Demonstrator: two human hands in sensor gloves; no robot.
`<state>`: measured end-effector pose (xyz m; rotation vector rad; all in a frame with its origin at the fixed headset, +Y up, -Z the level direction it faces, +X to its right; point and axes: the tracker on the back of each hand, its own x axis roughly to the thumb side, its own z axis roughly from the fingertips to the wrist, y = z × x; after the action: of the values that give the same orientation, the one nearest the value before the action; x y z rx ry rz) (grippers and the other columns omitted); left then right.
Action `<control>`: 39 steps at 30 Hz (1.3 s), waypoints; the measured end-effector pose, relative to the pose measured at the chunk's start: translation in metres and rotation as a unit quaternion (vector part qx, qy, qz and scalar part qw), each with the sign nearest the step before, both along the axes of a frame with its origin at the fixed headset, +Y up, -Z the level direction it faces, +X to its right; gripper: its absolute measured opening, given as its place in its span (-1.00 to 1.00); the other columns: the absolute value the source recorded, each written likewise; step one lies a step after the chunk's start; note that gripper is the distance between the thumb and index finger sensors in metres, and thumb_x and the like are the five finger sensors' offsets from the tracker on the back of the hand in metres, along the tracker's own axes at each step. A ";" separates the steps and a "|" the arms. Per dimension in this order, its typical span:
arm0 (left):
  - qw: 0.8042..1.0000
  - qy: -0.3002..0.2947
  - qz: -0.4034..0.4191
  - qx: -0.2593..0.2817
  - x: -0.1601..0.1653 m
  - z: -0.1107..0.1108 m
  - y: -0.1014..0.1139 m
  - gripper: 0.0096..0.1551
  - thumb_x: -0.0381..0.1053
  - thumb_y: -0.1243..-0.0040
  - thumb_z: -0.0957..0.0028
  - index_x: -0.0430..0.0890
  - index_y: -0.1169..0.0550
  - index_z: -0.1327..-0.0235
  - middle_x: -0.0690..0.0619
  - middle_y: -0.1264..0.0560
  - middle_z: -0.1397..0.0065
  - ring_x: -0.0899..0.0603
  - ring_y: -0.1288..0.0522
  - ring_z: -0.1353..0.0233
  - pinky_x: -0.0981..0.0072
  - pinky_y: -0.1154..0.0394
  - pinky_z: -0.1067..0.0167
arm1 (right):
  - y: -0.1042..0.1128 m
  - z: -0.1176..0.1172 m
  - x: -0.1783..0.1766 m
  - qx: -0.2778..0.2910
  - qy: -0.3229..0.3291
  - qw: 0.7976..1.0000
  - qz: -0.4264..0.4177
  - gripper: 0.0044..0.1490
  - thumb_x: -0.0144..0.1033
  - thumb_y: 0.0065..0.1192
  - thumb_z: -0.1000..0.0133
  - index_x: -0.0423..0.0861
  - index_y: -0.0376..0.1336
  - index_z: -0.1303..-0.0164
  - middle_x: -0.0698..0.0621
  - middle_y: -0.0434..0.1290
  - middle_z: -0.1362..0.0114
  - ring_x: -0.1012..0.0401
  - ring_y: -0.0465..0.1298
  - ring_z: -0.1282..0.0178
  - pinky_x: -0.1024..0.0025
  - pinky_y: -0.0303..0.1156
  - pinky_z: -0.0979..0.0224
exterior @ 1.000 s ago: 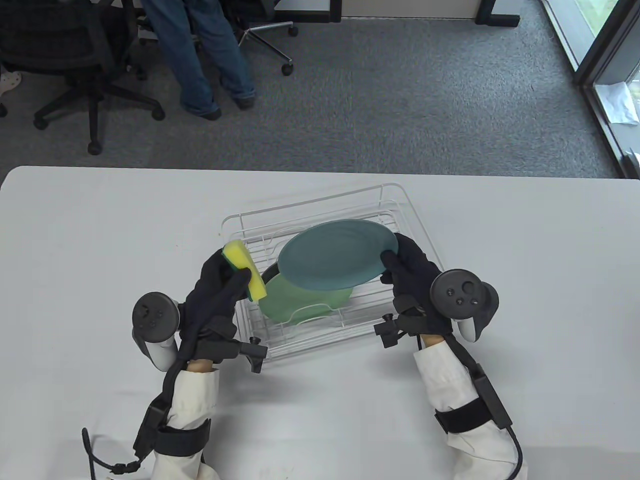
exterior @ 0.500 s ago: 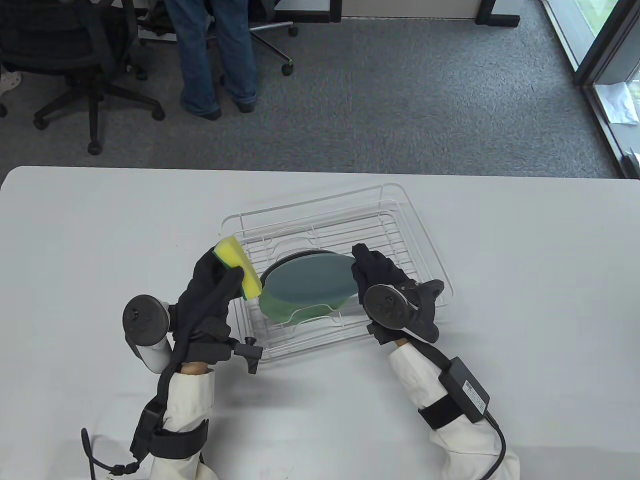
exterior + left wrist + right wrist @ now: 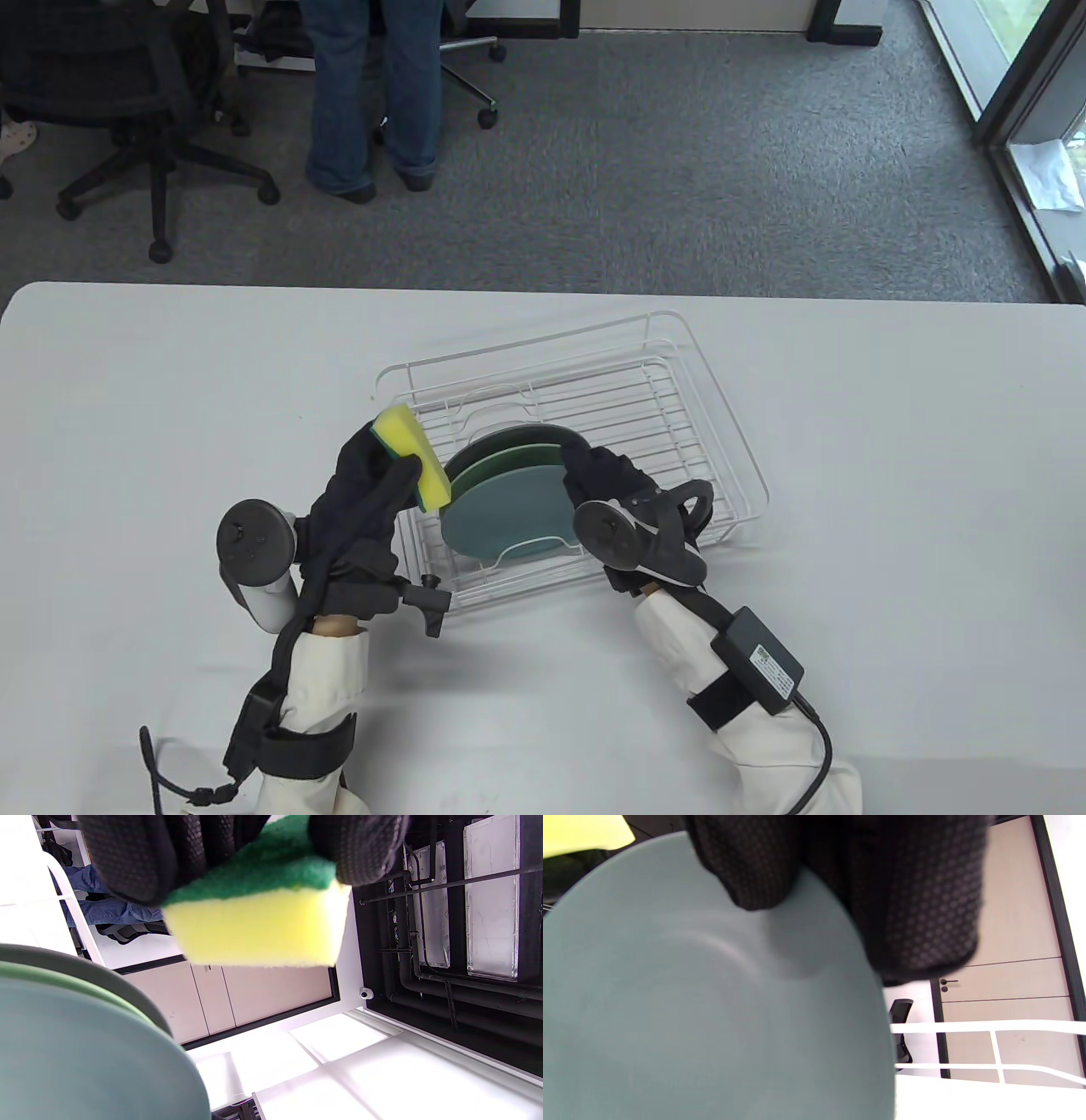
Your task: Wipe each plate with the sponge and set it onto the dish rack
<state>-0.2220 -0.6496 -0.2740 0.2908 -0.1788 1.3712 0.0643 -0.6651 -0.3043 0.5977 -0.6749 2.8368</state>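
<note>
Nearest the bottom edge of the table view, two forearms in white sleeves are seen reaching up onto a white table (image 3: pixel 127 407), each strapped with black bands and cabling. At lower left of centre, the left hand (image 3: pixel 361 501) in a black glove is raised just left of the rack, with a tracker strapped to its back. A sponge (image 3: pixel 413 458), yellow with a green scouring side, is clamped between its fingers (image 3: pixel 127 853) and thumb, as is confirmed in the left wrist view, where the green layer is pressed under the gloved fingertips.

At lower right of centre, the right hand (image 3: pixel 607 488) is laid against the right rim of a teal plate (image 3: pixel 505 514). In the right wrist view its thumb is seen on the near face of the plate and its fingers (image 3: pixel 916 899) curled over the edge, so the plate is gripped.

The teal plate is stood nearly upright in the front slots of a white wire dish rack (image 3: pixel 721 424), in the middle of the frame. Directly behind it a light green plate (image 3: pixel 501 463) is stood, and behind that a dark green plate (image 3: pixel 517 437), the three close together.

Beyond the table, in the upper part of the frame, grey carpet is shown, with a black office chair (image 3: pixel 127 93) at upper left and a person's legs in blue jeans (image 3: pixel 373 93) beside it.
</note>
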 end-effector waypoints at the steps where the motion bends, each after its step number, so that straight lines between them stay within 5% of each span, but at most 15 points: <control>1: 1.000 0.000 0.000 0.000 0.000 0.000 0.000 -0.04 0.15 -0.22 -0.14 -0.47 -0.30 -0.56 -0.38 -0.49 -0.40 -0.38 -0.61 -0.23 0.05 -0.65 -0.09 | -0.001 0.000 -0.002 0.000 0.001 1.000 0.004 -0.52 -0.36 0.32 -0.11 -0.19 0.39 -0.23 -0.23 0.65 -0.09 -0.10 0.71 0.10 0.25 0.75 0.08; 6: 1.000 -0.001 -0.003 -0.004 0.002 -0.001 -0.001 -0.05 0.15 -0.21 -0.14 -0.47 -0.30 -0.56 -0.38 -0.49 -0.40 -0.38 -0.61 -0.23 0.05 -0.65 -0.09 | -0.005 -0.001 -0.003 -0.006 0.003 1.000 -0.004 -0.51 -0.35 0.32 -0.11 -0.19 0.39 -0.24 -0.22 0.64 -0.10 -0.09 0.71 0.09 0.25 0.75 0.07; 13: 1.000 -0.004 -0.012 -0.010 0.007 -0.002 -0.005 -0.04 0.15 -0.21 -0.14 -0.47 -0.30 -0.56 -0.39 -0.49 -0.40 -0.38 -0.61 -0.23 0.05 -0.64 -0.10 | -0.011 -0.005 0.017 -0.096 0.000 0.992 -0.077 -0.46 -0.31 0.21 -0.22 -0.26 0.33 -0.37 -0.35 0.56 -0.24 -0.19 0.63 -0.06 0.08 0.64 -0.06; 25: 0.998 -0.029 -0.056 0.007 0.029 -0.001 0.000 -0.05 0.15 -0.22 -0.14 -0.47 -0.30 -0.57 -0.39 -0.49 -0.40 -0.38 -0.61 -0.23 0.04 -0.64 -0.10 | 0.013 0.012 0.076 -0.030 -0.045 0.985 -0.166 -0.42 -0.28 0.14 -0.27 -0.33 0.29 -0.41 -0.36 0.54 -0.24 -0.13 0.61 0.01 0.16 0.64 -0.02; 32: 0.985 -0.074 -0.151 0.036 0.069 0.004 0.003 -0.06 0.15 -0.24 -0.11 -0.44 -0.34 -0.56 -0.37 -0.51 -0.39 -0.37 -0.62 -0.22 0.07 -0.66 -0.07 | 0.011 0.021 0.124 -0.016 -0.081 0.965 -0.250 -0.43 -0.27 0.13 -0.29 -0.34 0.30 -0.40 -0.35 0.54 -0.22 -0.11 0.61 0.03 0.20 0.64 0.01; 39: 0.948 -0.144 -0.275 0.065 0.137 0.012 -0.001 -0.07 0.17 -0.25 -0.10 -0.42 -0.38 -0.54 -0.34 -0.55 -0.36 -0.33 -0.65 -0.18 0.22 -0.68 0.03 | 0.017 0.027 0.157 -0.001 -0.103 0.944 -0.313 -0.43 -0.26 0.11 -0.30 -0.34 0.29 -0.40 -0.35 0.54 -0.22 -0.11 0.61 0.03 0.20 0.64 0.00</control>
<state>-0.0853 -0.6507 -0.2616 0.1314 -0.5542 0.8399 0.2213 -0.6486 -0.2768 0.0516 -0.7330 2.3078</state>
